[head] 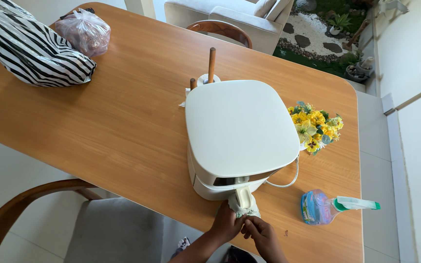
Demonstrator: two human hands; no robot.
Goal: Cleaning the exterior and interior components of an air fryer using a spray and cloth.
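Observation:
A white, rounded-square appliance (pixel 242 129) sits on the wooden table (pixel 123 122), its lid closed and a small spout sticking out at the near side. My left hand (pixel 226 225) and my right hand (pixel 264 234) meet just below that spout. Both pinch a small white cloth with a pale pattern (pixel 244 207), wrapped around the spout. A thin white cord (pixel 288 181) loops out of the appliance's right side.
A blue spray bottle with a white and green nozzle (pixel 325 207) lies right of my hands. Yellow flowers (pixel 315 127) stand beside the appliance, a wooden holder (pixel 210 65) behind it. Striped and pink bags (pixel 35 46) are far left. A chair (pixel 88 229) is tucked under.

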